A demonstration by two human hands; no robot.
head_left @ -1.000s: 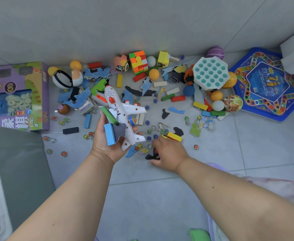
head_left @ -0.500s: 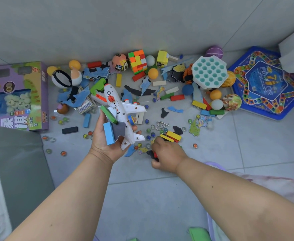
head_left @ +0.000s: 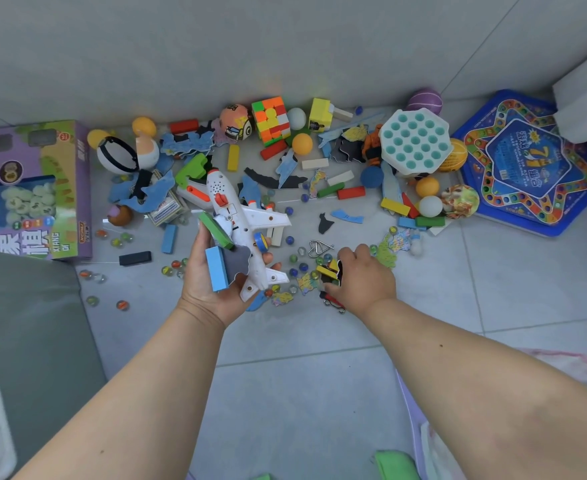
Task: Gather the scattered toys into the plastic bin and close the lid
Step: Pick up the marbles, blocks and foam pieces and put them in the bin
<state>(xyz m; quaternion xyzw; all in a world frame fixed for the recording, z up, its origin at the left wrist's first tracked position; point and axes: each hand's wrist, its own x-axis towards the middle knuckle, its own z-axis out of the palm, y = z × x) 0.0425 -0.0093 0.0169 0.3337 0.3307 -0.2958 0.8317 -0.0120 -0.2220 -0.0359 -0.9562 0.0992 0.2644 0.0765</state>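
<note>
Head view: a white plastic toy aeroplane (head_left: 242, 225), blue wooden block (head_left: 217, 268) and green block (head_left: 216, 230) stay clutched in left hand (head_left: 212, 282); right hand (head_left: 361, 277) fingers, flat earlier, now pinch a yellow block (head_left: 326, 270) off the floor (head_left: 302, 393). Many toys remain scattered; the bin cannot be identified.

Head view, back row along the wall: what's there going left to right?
Purple boxed game → orange ball → red block → scrambled puzzle cube → yellow block → teal-holed hexagon toy → blue star game board.
</note>
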